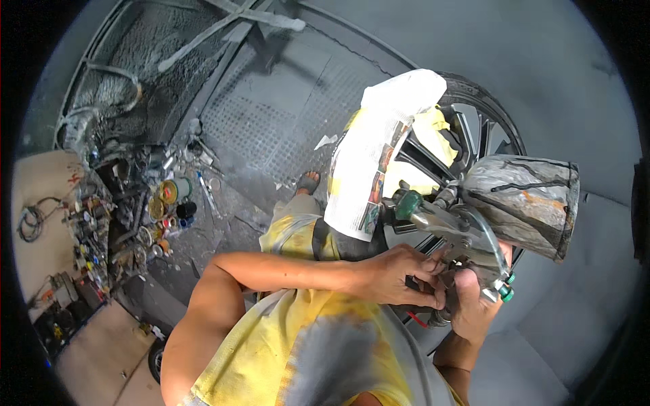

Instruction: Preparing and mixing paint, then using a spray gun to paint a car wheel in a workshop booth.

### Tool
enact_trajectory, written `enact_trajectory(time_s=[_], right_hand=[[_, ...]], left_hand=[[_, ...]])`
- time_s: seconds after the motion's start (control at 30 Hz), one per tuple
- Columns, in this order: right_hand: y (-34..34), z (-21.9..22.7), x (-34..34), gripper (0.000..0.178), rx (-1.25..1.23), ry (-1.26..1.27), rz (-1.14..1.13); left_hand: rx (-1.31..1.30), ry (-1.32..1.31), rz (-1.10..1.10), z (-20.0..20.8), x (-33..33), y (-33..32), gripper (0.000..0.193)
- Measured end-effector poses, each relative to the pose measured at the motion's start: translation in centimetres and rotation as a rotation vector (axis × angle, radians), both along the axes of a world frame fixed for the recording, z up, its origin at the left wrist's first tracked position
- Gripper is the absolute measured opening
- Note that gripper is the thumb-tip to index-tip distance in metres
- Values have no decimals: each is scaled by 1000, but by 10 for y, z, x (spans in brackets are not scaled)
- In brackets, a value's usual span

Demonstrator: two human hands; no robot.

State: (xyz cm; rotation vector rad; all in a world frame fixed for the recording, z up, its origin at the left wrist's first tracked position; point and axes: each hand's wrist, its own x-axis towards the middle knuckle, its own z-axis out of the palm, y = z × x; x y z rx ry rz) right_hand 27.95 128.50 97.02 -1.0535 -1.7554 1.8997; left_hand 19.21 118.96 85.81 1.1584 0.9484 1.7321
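Observation:
A metal spray gun (443, 227) with a green-capped end and a green knob is held in front of my body. Its paint-smeared grey cup (518, 196) sticks out to the right. My right hand (470, 308) is wrapped round the gun's handle, thumb on the near side. My left hand (399, 276) is closed, its fingertips pinched against the lower part of the gun beside the right thumb. Exactly which part they grip is hidden. A red hose piece (418, 320) shows below the hands. Behind the gun stands a dark spoked wheel (484, 132) with a tyre.
Newspaper sheets (359, 172) and yellow paper (406, 177) cover the wheel's left side. Paint cans (175, 191), tools and clutter crowd the floor at left. A perforated grey floor panel (250, 132) lies ahead, near a whitish metal stand (233, 24). A coiled cable (32, 223) lies far left.

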Motion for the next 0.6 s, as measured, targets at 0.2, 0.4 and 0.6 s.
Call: enact_trajectory(time_s=[0.2,0.4,0.6], right_hand=[[4,-14,1,56,27,10,-57],[14,-28,-2,43,108,-100,26],[19,-43,-10,33,157,-180,98]], left_hand=[[-40,-49,-71,-3,-3,3,7],[-94,-158,-55,-23,6,6,9],[-218,-188,-136,-39,6,7,13]])
